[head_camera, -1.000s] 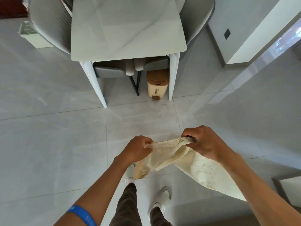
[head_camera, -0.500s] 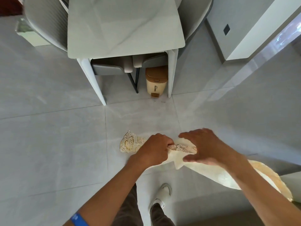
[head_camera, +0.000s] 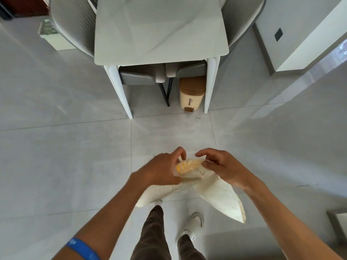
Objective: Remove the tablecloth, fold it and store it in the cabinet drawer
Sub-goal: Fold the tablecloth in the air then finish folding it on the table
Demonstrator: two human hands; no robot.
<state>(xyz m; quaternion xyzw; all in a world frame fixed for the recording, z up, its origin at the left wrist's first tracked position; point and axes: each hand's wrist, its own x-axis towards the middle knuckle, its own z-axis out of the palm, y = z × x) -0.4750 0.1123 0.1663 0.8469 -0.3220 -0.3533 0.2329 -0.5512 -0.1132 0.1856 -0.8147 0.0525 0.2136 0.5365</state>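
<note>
Here, working from the left, I see a blue wristband point(head_camera: 82, 249) on the left forearm at the bottom edge of the view. My left hand point(head_camera: 161, 170) is closed on the bunched upper part of the tablecloth point(head_camera: 221, 196), thumb and fingers curled around a gathered, yellowish fold. The cream cloth is held in the air above the floor point(head_camera: 65, 166), well clear of the worktop point(head_camera: 159, 27); one part sags under the left wrist, another hangs in a long point below the right wrist. My right hand point(head_camera: 223, 168) pinches the same gathered edge from the other side, forefinger arched above it; motion blur hides the exact fingertip contact. Below the cloth, brown trousers and a white shoe point(head_camera: 194, 225) stand on the pale tiles. Farther off, the marble worktop lies bare, with grey chairs point(head_camera: 75, 27) tucked around it and a beige bin point(head_camera: 191, 93) beside its near right leg.
</note>
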